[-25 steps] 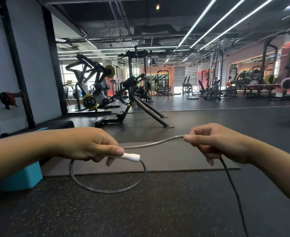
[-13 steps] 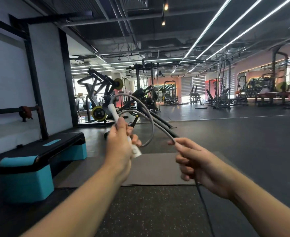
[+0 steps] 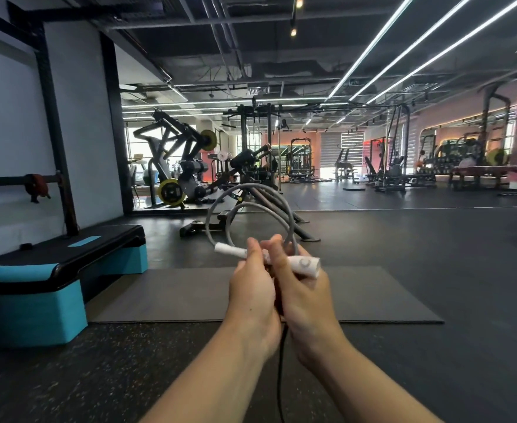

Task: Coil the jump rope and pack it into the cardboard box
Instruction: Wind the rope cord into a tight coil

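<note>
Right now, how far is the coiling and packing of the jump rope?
Done: two grey rope loops stand above the hands. In hand: left hand and right hand together grip the white plastic handle and the coil. Left: thin black rope hangs uncoiled below; no cardboard box is in view, so packing is not begun.

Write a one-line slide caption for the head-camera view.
Both hands, left hand and right hand, hold a looped grey jump rope by its white handle.

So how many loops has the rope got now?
2 loops of the jump rope, standing above both hands: a bigger outer one and a smaller one inside. More may hide behind the fingers.
</note>
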`<state>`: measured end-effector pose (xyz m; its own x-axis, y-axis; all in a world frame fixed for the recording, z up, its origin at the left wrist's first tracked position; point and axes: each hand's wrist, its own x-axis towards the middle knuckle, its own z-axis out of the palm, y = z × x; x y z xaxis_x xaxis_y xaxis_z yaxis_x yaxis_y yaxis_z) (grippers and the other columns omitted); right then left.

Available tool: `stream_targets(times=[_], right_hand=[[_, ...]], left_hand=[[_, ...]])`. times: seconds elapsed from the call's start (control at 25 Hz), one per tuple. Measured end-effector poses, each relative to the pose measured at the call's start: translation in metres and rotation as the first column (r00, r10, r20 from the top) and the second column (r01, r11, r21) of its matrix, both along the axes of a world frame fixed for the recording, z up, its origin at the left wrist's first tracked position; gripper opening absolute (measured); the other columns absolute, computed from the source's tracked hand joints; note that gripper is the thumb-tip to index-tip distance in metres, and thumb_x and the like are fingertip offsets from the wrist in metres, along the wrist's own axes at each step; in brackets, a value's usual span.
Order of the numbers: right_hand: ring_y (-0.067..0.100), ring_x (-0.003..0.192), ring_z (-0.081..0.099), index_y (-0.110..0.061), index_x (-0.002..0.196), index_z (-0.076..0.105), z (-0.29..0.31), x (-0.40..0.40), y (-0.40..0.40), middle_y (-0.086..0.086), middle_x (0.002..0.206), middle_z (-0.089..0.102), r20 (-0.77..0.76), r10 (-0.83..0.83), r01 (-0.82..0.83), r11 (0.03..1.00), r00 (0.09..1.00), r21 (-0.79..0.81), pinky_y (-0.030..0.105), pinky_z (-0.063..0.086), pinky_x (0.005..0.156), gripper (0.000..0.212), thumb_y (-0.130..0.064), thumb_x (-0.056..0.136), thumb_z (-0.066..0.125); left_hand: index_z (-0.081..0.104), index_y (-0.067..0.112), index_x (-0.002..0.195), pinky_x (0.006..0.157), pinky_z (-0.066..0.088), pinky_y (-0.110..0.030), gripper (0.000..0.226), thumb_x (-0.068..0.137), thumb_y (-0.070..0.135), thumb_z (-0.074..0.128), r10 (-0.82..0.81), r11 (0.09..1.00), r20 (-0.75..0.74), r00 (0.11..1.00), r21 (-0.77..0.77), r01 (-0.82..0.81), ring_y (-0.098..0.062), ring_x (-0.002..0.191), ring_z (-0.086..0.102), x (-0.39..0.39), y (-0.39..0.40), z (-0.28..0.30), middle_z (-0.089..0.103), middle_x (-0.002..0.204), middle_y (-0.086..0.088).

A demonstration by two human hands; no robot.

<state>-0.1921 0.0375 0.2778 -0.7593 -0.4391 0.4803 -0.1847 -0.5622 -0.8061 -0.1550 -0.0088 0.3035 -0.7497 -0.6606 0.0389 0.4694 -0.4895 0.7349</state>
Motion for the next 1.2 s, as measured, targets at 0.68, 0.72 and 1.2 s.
stream_targets(times=[0.68, 0.72, 1.2], right_hand=[[0.011, 0.048, 0.024, -0.017, 0.063, 0.057, 0.066, -0.019, 0.053, -0.003, 0.055, 0.052, -0.179, 0.481, -0.073, 0.46, 0.858, 0.885, 0.026, 0.018, 0.046, 0.041, -0.022, 0.103, 0.049], [0.012, 0.049, 0.024, -0.015, 0.07, 0.054, 0.065, -0.02, 0.053, 0.0, 0.059, 0.056, -0.158, 0.491, -0.089, 0.443, 0.857, 0.892, 0.027, 0.017, 0.047, 0.031, -0.023, 0.101, 0.053], [0.006, 0.059, 0.054, -0.017, 0.08, 0.067, 0.034, -0.024, 0.052, -0.003, 0.074, 0.075, -0.5, 0.552, 0.217, 0.498, 0.667, 0.84, 0.027, 0.049, 0.069, 0.034, -0.037, 0.105, 0.054]], left_hand=[[0.051, 0.01, 0.136, 0.102, 0.043, -0.047, 0.042, 0.095, 0.015, 0.045, 0.163, -0.977, -0.425, 0.89, -0.193, 0.087, -0.032, 0.132, 0.047, 0.031, -0.06, 0.039, 0.047, 0.15, -0.013], [0.056, 0.008, 0.123, 0.09, 0.048, -0.044, 0.032, 0.096, 0.012, 0.039, 0.142, -0.984, -0.443, 0.885, -0.158, 0.079, -0.031, 0.115, 0.056, 0.034, -0.061, 0.037, 0.059, 0.131, -0.014], [0.048, 0.021, 0.107, 0.08, 0.039, -0.038, 0.023, 0.088, 0.014, 0.059, 0.572, -0.785, -0.27, 0.775, -0.456, 0.42, -0.027, 0.089, 0.058, 0.056, -0.046, 0.008, 0.063, 0.089, 0.002]])
